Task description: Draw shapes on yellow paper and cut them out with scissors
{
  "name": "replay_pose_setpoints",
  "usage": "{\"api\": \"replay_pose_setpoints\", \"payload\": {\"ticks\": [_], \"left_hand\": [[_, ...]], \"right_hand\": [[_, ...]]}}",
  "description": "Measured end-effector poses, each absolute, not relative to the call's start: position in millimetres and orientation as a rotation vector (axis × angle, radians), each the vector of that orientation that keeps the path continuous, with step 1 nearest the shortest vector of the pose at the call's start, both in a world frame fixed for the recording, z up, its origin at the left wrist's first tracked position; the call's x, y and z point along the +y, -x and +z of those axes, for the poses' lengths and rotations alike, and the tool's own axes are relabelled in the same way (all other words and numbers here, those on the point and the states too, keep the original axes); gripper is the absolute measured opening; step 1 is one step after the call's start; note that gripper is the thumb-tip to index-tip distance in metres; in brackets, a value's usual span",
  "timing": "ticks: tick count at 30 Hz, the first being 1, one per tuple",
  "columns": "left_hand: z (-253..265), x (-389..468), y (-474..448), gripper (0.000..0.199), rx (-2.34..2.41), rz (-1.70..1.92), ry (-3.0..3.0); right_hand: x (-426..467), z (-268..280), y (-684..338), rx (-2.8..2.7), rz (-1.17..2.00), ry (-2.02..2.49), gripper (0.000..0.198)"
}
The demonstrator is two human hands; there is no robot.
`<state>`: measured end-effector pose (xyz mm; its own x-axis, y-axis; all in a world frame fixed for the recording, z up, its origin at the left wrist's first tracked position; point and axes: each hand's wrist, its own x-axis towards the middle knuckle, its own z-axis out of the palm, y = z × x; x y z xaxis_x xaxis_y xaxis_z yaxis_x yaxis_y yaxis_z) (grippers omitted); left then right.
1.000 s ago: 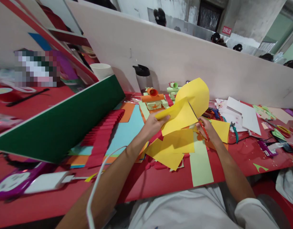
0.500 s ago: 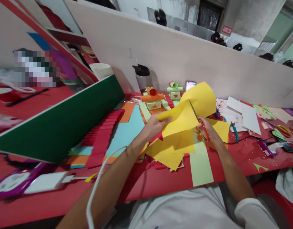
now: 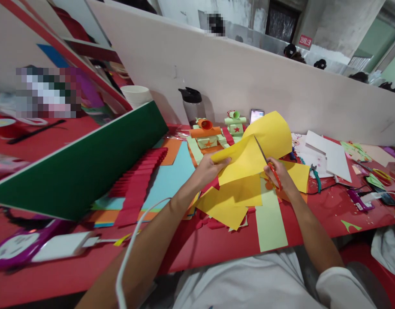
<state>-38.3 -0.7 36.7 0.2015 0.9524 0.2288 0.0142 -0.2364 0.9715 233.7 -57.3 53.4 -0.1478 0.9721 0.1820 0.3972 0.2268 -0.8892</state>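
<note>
A curled yellow paper sheet (image 3: pixel 245 156) is held above the table, pinched at its left edge by my left hand (image 3: pixel 210 168). My right hand (image 3: pixel 278 170) is closed round the red handles of a pair of scissors (image 3: pixel 274 175). The dark blades lie across the sheet, pointing up and left, with the paper parted along them. Beneath lie more yellow paper pieces (image 3: pixel 229 206) and a pale green strip (image 3: pixel 272 223) that reaches the table's front edge.
A green board (image 3: pixel 84 159) leans at the left beside pleated red paper (image 3: pixel 137 180). Paper models (image 3: pixel 207 136) stand behind the sheet, near a bottle (image 3: pixel 192 105). Teal pliers (image 3: pixel 315 178) lie right of my right hand. A white cable (image 3: pixel 129 257) crosses my left forearm.
The scissors and my right hand have shifted very slightly left, and the blades look a little closer together. My left hand stays on the yellow sheet in the same place.
</note>
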Motion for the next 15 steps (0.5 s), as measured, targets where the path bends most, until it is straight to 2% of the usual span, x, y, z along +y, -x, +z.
{"api": "replay_pose_setpoints", "payload": {"ticks": [11, 15], "left_hand": [[34.0, 1.4, 37.9, 0.052, 0.918, 1.187, -1.577], [32.6, 2.5, 37.9, 0.052, 0.912, 1.197, -1.594]], "right_hand": [[-57.0, 51.7, -234.6, -1.704, 0.955, 1.262, 0.070], [-58.6, 54.3, -233.3, -1.702, 0.936, 1.279, 0.067]]}}
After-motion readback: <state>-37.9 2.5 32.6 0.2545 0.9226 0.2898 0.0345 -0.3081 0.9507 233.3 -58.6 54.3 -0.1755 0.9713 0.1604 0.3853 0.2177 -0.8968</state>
